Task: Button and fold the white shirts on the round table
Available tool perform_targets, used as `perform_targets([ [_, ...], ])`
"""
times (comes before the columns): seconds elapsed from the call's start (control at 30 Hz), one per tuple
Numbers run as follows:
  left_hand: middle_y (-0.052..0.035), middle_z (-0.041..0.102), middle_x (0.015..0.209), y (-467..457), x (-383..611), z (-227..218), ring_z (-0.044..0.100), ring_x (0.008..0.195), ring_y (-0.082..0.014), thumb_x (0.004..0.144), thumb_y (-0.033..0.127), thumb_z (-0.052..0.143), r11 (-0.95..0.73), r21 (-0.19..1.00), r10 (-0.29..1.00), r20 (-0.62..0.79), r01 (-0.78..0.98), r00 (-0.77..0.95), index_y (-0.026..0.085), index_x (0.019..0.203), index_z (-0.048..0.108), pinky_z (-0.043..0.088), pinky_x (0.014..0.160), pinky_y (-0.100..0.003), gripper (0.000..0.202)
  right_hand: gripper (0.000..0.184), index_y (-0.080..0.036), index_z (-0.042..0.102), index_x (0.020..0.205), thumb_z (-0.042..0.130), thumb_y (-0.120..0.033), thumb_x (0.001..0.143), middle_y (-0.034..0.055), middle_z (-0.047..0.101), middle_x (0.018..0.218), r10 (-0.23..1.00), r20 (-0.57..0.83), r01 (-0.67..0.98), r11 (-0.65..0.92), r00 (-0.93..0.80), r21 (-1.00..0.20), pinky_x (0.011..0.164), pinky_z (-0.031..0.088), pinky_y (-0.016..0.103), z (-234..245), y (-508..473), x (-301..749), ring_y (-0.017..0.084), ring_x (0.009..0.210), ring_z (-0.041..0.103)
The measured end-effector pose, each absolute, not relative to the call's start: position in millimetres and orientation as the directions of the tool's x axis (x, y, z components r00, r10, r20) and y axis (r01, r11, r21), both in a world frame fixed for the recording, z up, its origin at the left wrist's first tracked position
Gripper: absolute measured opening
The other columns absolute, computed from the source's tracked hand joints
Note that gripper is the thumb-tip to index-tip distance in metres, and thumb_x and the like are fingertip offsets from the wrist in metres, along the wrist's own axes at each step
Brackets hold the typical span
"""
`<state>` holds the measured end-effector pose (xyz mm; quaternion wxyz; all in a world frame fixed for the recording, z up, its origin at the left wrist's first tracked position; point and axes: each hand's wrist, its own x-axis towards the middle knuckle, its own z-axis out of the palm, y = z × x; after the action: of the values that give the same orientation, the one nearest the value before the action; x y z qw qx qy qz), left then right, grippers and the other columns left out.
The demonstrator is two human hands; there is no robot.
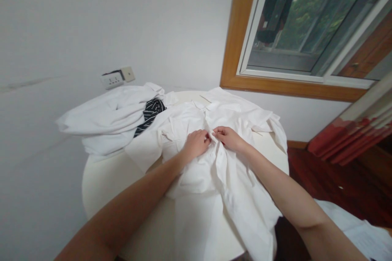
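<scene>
A white button-up shirt (199,171) lies spread on a round pale table (101,187), its collar at the far side and its lower front parted toward me. My left hand (197,143) is closed on the shirt's front placket about mid-chest. Right beside it, my right hand (228,138) pinches the other edge of the placket between thumb and fingers. The two hands almost meet there. Any button between the fingertips is too small to make out. One sleeve reaches to the right edge of the table, the other to the left.
A pile of folded white clothes (110,118) with a black striped cloth (150,116) sits at the table's left back. Behind are a wall socket (112,80) and a wood-framed window (228,69). A red-and-white curtain (346,134) hangs right; white fabric (352,228) lies lower right.
</scene>
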<state>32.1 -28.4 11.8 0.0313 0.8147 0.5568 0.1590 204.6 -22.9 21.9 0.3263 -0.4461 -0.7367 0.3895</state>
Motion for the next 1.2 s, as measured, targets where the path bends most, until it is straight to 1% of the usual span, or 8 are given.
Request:
perform_targets([
  [0.13, -0.0093, 0.065, 0.096, -31.0, 31.9, 10.9, 0.060, 0.094, -0.0233, 0.088, 0.029, 0.047, -0.394, 0.194, 0.905, 0.251, 0.898, 0.343, 0.019, 0.095, 0.060, 0.043, 0.081, -0.034, 0.018, 0.023, -0.017, 0.062, 0.093, 0.059, -0.035, 0.079, -0.0073, 0.049, 0.054, 0.923, 0.071, 0.484, 0.263, -0.379, -0.835, 0.046, 0.031, 0.021, 12.7, -26.1, 198.4, 0.009, 0.044, 0.041],
  [0.27, -0.0074, 0.066, 0.094, -26.8, 28.6, 8.2, 0.060, 0.091, -0.0217, 0.089, 0.025, 0.044, -0.421, 0.218, 0.895, 0.254, 0.880, 0.366, 0.020, 0.091, 0.062, 0.043, 0.080, -0.033, 0.019, 0.024, -0.018, 0.061, 0.096, 0.061, -0.030, 0.075, -0.0090, 0.046, 0.054, 0.922, 0.127, 0.537, 0.321, -0.367, -0.780, 0.050, 0.031, 0.021, 12.9, -27.8, 199.0, 0.010, 0.049, 0.042],
  [0.37, -0.0050, 0.066, 0.089, -19.9, 24.4, 6.6, 0.060, 0.087, -0.0188, 0.089, 0.025, 0.043, -0.442, 0.308, 0.894, 0.234, 0.842, 0.383, 0.020, 0.087, 0.063, 0.043, 0.079, -0.030, 0.021, 0.021, -0.017, 0.061, 0.093, 0.059, -0.024, 0.073, -0.0082, 0.046, 0.057, 0.923, 0.148, 0.590, 0.344, -0.356, -0.730, 0.053, 0.031, 0.021, 16.8, -29.1, 200.7, 0.010, 0.053, 0.043],
  [0.47, -0.0033, 0.066, 0.083, -14.1, 21.0, 5.9, 0.059, 0.078, -0.0165, 0.088, 0.029, 0.045, -0.422, 0.447, 0.907, 0.199, 0.789, 0.372, 0.019, 0.083, 0.064, 0.043, 0.072, -0.027, 0.022, 0.022, -0.017, 0.062, 0.090, 0.058, -0.017, 0.069, -0.0067, 0.050, 0.061, 0.931, 0.204, 0.624, 0.355, -0.302, -0.696, 0.056, 0.032, 0.022, 19.6, -30.5, 200.7, 0.011, 0.057, 0.045],
  [0.57, -0.0019, 0.066, 0.079, -12.8, 19.6, 6.0, 0.059, 0.073, -0.0155, 0.088, 0.034, 0.046, -0.369, 0.576, 0.927, 0.178, 0.729, 0.329, 0.019, 0.083, 0.064, 0.043, 0.067, -0.025, 0.024, 0.023, -0.017, 0.062, 0.092, 0.058, -0.020, 0.070, -0.0065, 0.051, 0.061, 0.933, 0.265, 0.607, 0.359, -0.243, -0.709, 0.057, 0.033, 0.022, 19.4, -31.5, 197.8, 0.011, 0.056, 0.044],
  [0.63, -0.0014, 0.066, 0.077, -14.4, 19.5, 6.5, 0.058, 0.072, -0.0153, 0.086, 0.034, 0.047, -0.344, 0.619, 0.937, 0.175, 0.707, 0.302, 0.019, 0.083, 0.064, 0.043, 0.065, -0.025, 0.023, 0.022, -0.017, 0.062, 0.093, 0.059, -0.025, 0.072, -0.0061, 0.051, 0.062, 0.925, 0.297, 0.582, 0.380, -0.238, -0.718, 0.057, 0.033, 0.022, 17.9, -32.4, 194.7, 0.011, 0.057, 0.044],
  [0.83, -0.0008, 0.065, 0.075, -19.2, 20.2, 9.3, 0.058, 0.073, -0.0151, 0.084, 0.032, 0.049, -0.335, 0.658, 0.941, 0.192, 0.675, 0.280, 0.019, 0.081, 0.064, 0.042, 0.065, -0.024, 0.020, 0.017, -0.018, 0.061, 0.089, 0.055, -0.023, 0.074, -0.0049, 0.052, 0.066, 0.900, 0.357, 0.584, 0.434, -0.250, -0.686, 0.060, 0.035, 0.022, 15.9, -36.2, 189.6, 0.011, 0.060, 0.046],
  [1.2, 0.0002, 0.063, 0.074, -10.1, 17.7, -4.5, 0.057, 0.073, -0.0149, 0.085, 0.035, 0.046, -0.348, 0.726, 0.935, 0.220, 0.593, 0.280, 0.019, 0.078, 0.061, 0.043, 0.066, -0.025, 0.023, 0.012, -0.020, 0.062, 0.084, 0.056, -0.020, 0.074, -0.0040, 0.054, 0.065, 0.912, 0.319, 0.681, 0.407, -0.260, -0.609, 0.059, 0.032, 0.022, 19.2, -40.6, 189.7, 0.012, 0.060, 0.047],
])
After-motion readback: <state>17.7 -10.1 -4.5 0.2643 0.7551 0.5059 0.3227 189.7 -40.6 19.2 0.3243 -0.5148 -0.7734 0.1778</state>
